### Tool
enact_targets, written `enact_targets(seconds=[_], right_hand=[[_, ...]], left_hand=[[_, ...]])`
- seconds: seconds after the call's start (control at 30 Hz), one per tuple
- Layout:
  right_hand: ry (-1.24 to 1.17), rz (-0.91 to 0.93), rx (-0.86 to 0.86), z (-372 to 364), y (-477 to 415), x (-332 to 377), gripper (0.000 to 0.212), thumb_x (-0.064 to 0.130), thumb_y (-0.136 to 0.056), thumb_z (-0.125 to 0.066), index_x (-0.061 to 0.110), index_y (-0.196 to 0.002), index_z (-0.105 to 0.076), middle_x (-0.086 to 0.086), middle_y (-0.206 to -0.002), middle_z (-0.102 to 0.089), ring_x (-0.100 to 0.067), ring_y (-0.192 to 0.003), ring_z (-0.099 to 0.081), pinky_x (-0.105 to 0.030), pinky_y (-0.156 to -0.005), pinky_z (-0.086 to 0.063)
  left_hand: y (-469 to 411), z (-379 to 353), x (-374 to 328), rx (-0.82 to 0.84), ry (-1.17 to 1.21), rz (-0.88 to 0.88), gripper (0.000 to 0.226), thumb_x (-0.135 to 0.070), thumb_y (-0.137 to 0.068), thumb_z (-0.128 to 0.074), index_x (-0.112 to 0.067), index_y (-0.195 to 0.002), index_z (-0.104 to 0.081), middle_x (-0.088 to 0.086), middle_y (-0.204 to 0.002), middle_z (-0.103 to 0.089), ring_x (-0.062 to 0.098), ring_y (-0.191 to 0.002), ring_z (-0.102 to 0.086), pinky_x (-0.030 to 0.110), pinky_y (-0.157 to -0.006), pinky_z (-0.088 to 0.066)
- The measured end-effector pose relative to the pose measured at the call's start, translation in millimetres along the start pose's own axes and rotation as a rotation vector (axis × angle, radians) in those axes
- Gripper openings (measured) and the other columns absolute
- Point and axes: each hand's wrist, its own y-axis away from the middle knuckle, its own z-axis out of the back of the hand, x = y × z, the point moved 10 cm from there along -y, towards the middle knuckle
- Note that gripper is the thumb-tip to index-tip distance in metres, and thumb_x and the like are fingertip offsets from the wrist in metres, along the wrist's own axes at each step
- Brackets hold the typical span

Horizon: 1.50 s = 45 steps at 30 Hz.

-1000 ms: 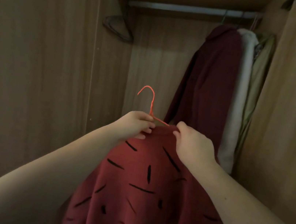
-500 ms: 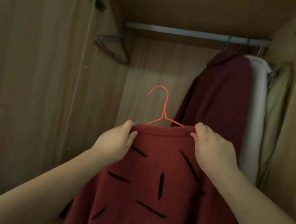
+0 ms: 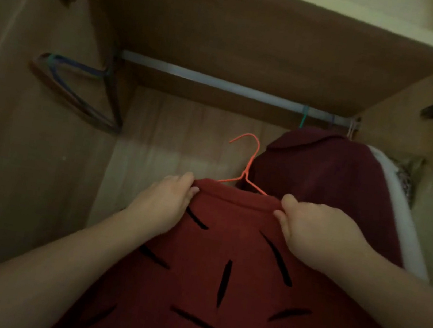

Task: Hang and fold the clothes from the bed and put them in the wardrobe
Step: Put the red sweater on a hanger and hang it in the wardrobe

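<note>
An open wooden wardrobe [image 3: 181, 130] fills the view, seen from low down and looking up into it. In front of it, a person holds up a red top with short black dashes [image 3: 223, 263], already threaded on a hanger and not yet hung; it is below the rail and just left of the clothes hanging there. Those clothes crowd the right end: a dark maroon collared garment [image 3: 332, 187], then a white one [image 3: 403, 220] beside it. A pale metal rail [image 3: 221, 83] crosses under the top panel, bare along its left and middle stretch. A few empty hangers [image 3: 80, 93] hang at the far left.

The left hand [image 3: 167, 201] grips the top's left shoulder, fingers curled over the neckline edge. The right hand [image 3: 312, 228] pinches the right end of the neckline between thumb and fingers. Between them rises a thin orange wire hanger [image 3: 248, 166], its hook well short of the rail.

To do this step well, both hands should probably lift evenly so the hook stays upright. It should aim for the bare rail left of the maroon garment. Since the hands seem to hold cloth, not wire, the hook may tip. One hand moved to the hanger's neck would likely steady it.
</note>
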Motion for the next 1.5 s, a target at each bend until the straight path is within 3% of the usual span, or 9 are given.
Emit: enact_targets(seconds=[0.2,0.37,0.57,0.77,1.03,1.13,1.33,1.43,1.5], right_hand=[[0.160,-0.138,-0.082,-0.9,-55.4,-57.3,0.027,0.053,-0.099,-0.023,0.029,-0.085,-0.028,0.001,-0.077,-0.064,-0.029,-0.066,-0.064,-0.035,-0.051,-0.034],[0.213,-0.235,-0.148,-0.1,-98.2,-103.2,0.028,0.051,-0.100,-0.026,0.028,-0.086,-0.033,0.001,-0.076,-0.061,-0.029,-0.067,-0.062,-0.036,-0.051,-0.032],[0.258,-0.304,-0.203,-11.7,-140.7,-139.8,0.027,0.046,-0.103,-0.028,0.024,-0.089,-0.036,-0.002,-0.084,-0.064,-0.030,-0.076,-0.065,-0.036,-0.058,-0.037],[0.280,-0.385,-0.200,-12.2,-178.2,-176.6,0.027,0.042,-0.105,-0.028,0.021,-0.092,-0.039,-0.007,-0.095,-0.064,-0.032,-0.088,-0.064,-0.036,-0.062,-0.034],[0.356,-0.383,-0.126,-39.2,-211.8,-179.7,0.037,0.040,-0.106,-0.028,0.017,-0.113,-0.055,-0.006,-0.108,-0.068,-0.030,-0.098,-0.066,-0.036,-0.068,-0.038],[0.400,-0.365,-0.133,-49.0,-210.6,-167.8,0.036,0.040,-0.105,-0.030,0.016,-0.109,-0.057,-0.004,-0.099,-0.069,-0.028,-0.091,-0.068,-0.037,-0.068,-0.043],[0.355,-0.363,-0.075,-56.7,-191.8,-146.2,0.026,0.040,-0.105,-0.030,0.020,-0.095,-0.043,-0.003,-0.094,-0.066,-0.025,-0.083,-0.066,-0.036,-0.059,-0.033],[0.385,-0.387,-0.076,-47.6,-171.4,-130.4,0.036,0.044,-0.102,-0.034,0.016,-0.119,-0.049,-0.007,-0.114,-0.060,-0.028,-0.100,-0.060,-0.038,-0.068,-0.040],[0.422,-0.375,-0.029,-44.6,-151.9,-115.2,0.056,0.048,-0.098,-0.034,0.015,-0.144,-0.038,-0.009,-0.133,-0.053,-0.029,-0.117,-0.052,-0.044,-0.084,-0.041]], left_hand=[[-101.6,-31.7,-11.3,-0.123,0.114,-0.170,0.036,-0.058,-0.094,-0.022,-0.025,-0.092,-0.037,0.006,-0.098,-0.060,0.031,-0.095,-0.057,0.045,-0.080,-0.048],[-169.4,-58.8,-21.9,-0.177,0.106,-0.168,0.057,-0.064,-0.092,-0.019,-0.023,-0.119,-0.047,0.002,-0.114,-0.056,0.026,-0.109,-0.054,0.045,-0.092,-0.044],[-214.4,-91.5,-32.0,-0.204,0.149,-0.068,0.063,-0.060,-0.095,-0.025,-0.029,-0.150,-0.025,0.003,-0.141,-0.041,0.027,-0.129,-0.041,0.051,-0.106,-0.036],[-235.3,-114.4,-83.6,-0.242,0.092,-0.257,0.063,-0.063,-0.092,-0.010,-0.046,-0.153,-0.005,-0.007,-0.162,-0.021,0.018,-0.149,-0.016,0.054,-0.119,-0.018],[-263.8,-146.8,-94.8,-0.130,0.156,-0.264,0.069,-0.072,-0.086,-0.002,-0.052,-0.152,0.001,-0.009,-0.167,-0.003,0.014,-0.153,-0.001,0.052,-0.122,-0.005],[-256.7,-151.6,-91.2,-0.104,0.148,-0.245,0.073,-0.074,-0.085,-0.002,-0.049,-0.153,0.001,-0.010,-0.167,-0.002,0.013,-0.153,0.002,0.052,-0.122,-0.004],[-231.4,-141.5,-70.7,-0.057,0.066,-0.183,0.077,-0.073,-0.084,-0.001,-0.044,-0.154,0.001,-0.006,-0.168,-0.001,0.018,-0.153,0.004,0.054,-0.121,-0.003],[-214.0,-135.3,-66.3,-0.012,0.057,-0.162,0.079,-0.073,-0.083,-0.003,-0.041,-0.156,0.000,-0.004,-0.168,-0.002,0.020,-0.154,0.002,0.053,-0.121,-0.004],[-198.1,-130.7,-68.0,0.016,0.094,-0.159,0.075,-0.071,-0.087,-0.010,-0.042,-0.155,0.000,-0.004,-0.168,-0.003,0.020,-0.154,0.002,0.052,-0.122,-0.005]])
